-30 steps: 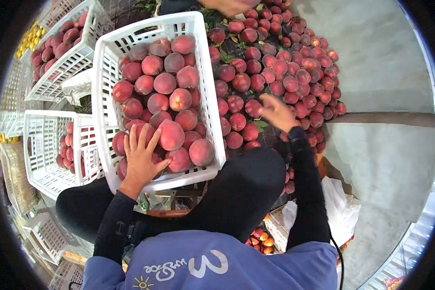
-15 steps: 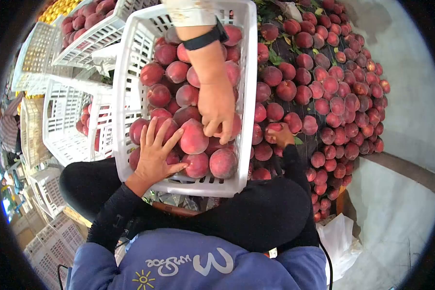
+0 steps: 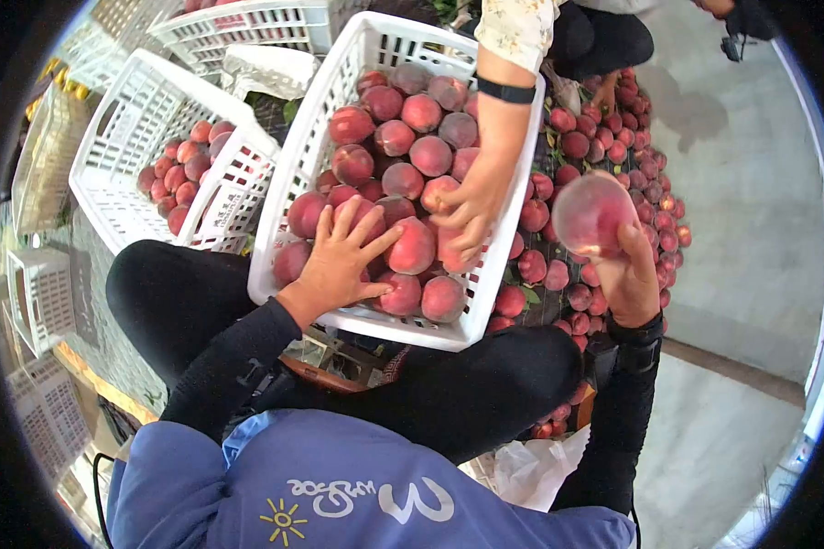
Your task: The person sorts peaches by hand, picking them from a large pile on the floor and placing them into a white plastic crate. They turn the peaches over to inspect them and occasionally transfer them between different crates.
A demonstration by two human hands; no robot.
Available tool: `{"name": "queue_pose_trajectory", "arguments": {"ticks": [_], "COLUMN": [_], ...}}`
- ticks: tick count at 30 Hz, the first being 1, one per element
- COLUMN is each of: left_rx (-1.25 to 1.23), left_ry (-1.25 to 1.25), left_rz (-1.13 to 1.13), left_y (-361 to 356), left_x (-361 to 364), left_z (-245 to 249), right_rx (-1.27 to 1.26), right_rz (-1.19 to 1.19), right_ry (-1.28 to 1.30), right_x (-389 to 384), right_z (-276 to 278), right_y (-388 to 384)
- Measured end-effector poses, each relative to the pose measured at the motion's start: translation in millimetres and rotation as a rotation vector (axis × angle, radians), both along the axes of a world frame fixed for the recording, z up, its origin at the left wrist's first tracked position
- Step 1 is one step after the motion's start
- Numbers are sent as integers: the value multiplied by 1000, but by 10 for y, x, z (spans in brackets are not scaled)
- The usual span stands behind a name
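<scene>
My left hand [image 3: 334,272] lies with fingers spread on the dark red peaches [image 3: 412,245] in a white slatted crate [image 3: 386,331], which stands before my folded legs. In my right hand [image 3: 635,285], raised to the right of the crate, is a large red peach [image 3: 591,215], held by the thumb and fingers. Another person's hand [image 3: 482,203], below a dark wristband, reaches into the crate from above. Its fingers touch peaches near the crate's right side.
A heap of loose peaches [image 3: 579,145] spreads to the right of the crate. A second white crate [image 3: 96,174] with some peaches stands at left. A white plastic bag [image 3: 531,471] lies by my right leg. Another person's dark-clad leg [image 3: 604,41] is at the top.
My right hand has come up from the heap with a peach. My left hand stays on the crate's peaches. The view has shifted, and the other person's hand is nearer the crate's right side.
</scene>
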State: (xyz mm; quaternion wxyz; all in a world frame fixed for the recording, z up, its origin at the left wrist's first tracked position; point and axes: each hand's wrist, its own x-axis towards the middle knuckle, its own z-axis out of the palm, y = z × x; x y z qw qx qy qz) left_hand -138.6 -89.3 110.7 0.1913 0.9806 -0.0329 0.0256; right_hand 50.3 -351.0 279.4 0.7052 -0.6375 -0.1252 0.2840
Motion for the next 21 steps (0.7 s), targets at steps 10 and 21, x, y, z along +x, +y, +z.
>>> {"name": "queue_pose_trajectory", "arguments": {"ticks": [10, 21], "left_rx": [-43, -109], "left_ry": [-14, 7], "left_rz": [1, 13], "left_y": [44, 66], "left_x": [-49, -61], "left_z": [-103, -182], "right_rx": [-151, -793], "right_rz": [346, 569], "right_ry": [256, -810], "right_x": [-241, -518], "right_z": [-1390, -1959], "right_y": [2112, 2484]}}
